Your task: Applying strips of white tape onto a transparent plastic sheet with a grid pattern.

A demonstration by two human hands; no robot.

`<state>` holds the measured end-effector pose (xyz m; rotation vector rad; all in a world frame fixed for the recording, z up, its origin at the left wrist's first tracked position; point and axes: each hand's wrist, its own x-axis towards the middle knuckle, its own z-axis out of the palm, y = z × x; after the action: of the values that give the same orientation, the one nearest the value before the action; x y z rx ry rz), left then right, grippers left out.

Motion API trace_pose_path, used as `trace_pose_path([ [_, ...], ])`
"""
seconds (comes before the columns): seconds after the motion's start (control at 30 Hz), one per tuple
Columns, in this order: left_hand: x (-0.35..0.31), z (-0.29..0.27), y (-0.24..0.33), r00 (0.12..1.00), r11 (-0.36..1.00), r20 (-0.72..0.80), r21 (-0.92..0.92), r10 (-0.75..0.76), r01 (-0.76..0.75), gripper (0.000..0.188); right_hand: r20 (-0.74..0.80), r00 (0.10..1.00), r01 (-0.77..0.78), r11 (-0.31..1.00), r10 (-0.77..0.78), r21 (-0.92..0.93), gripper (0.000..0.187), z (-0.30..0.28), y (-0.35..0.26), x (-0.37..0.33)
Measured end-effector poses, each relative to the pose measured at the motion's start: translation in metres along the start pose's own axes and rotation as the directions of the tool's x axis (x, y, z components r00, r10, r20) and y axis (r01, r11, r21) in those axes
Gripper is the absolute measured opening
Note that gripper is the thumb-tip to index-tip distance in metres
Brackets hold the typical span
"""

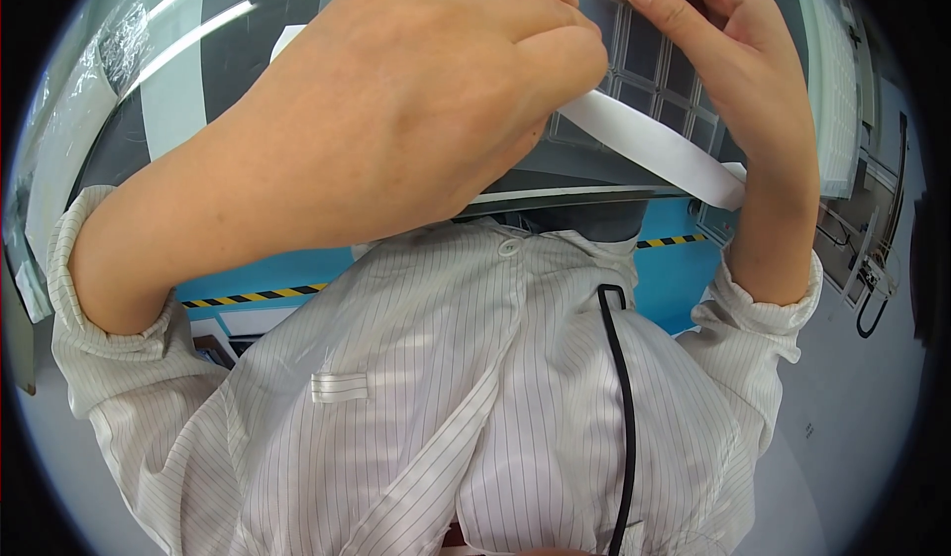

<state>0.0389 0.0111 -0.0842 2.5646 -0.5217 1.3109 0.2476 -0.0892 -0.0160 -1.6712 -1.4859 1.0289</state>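
Note:
My left hand (466,51) is closed, back upward, above the dark work surface, with its fingertips mostly hidden from me. A white paper-like strip (644,142) comes out from beneath its fingers, curving down to the right past the table edge near my right wrist. My right hand (728,31) is at the upper right, thumb and forefinger pinched together; whatever sits between them is too small or hidden to make out. Below both hands lies a clear plastic tray (634,91) divided into rectangular compartments, partly covered by my left hand.
Crinkled clear plastic film (114,51) lies at the far left. Stacked clear trays (837,110) stand at the right. The table edge (555,198) runs close to my body, with black-and-yellow striped tape (263,295) on blue below. Metal framework with a cable (872,269) is farther right.

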Motion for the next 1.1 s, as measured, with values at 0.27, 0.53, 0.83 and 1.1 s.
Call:
trace_pose_path([
  [0.27, 0.000, 0.010, -0.014, 0.990, 0.991, -0.065, 0.059, 0.124, -0.120, 0.015, -0.085, 0.940, 0.250, 0.836, -0.331, -0.489, 0.013, 0.018, 0.016, -0.005],
  [0.53, 0.004, 0.007, -0.018, 0.947, 0.966, -0.206, 0.141, 0.244, -0.218, 0.014, -0.121, 0.986, 0.099, 0.988, -0.114, -0.122, 0.011, 0.014, -0.004, -0.023],
  [0.83, 0.043, -0.068, 0.034, 0.712, 0.790, 0.418, 0.023, -0.564, 0.612, 0.013, -0.079, 0.974, 0.185, 0.948, -0.212, -0.259, 0.014, 0.033, -0.019, -0.066],
  [1.1, 0.034, -0.064, 0.043, 0.597, 0.595, 0.460, -0.168, -0.658, 0.786, 0.008, -0.144, 0.946, 0.254, 0.942, -0.289, -0.219, 0.013, 0.040, -0.014, -0.075],
])
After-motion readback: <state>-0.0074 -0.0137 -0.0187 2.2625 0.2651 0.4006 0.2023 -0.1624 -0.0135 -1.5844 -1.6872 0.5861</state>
